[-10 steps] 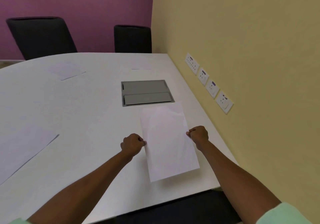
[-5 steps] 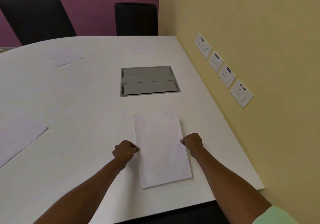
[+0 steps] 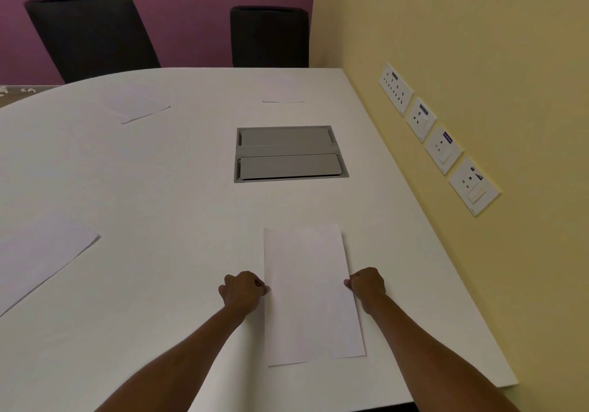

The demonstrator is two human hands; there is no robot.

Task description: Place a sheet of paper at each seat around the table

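My left hand (image 3: 243,290) and right hand (image 3: 366,286) each pinch a long side of a sheet of paper (image 3: 310,293) lying flat on the white table (image 3: 165,188) near its front edge, toward the right corner. To finish well, I should square it to the edge, then let go with both hands together.

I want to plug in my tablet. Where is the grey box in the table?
In the head view, the grey cable box is set into the white table, toward its right side, just beyond the sheet of paper both hands hold.
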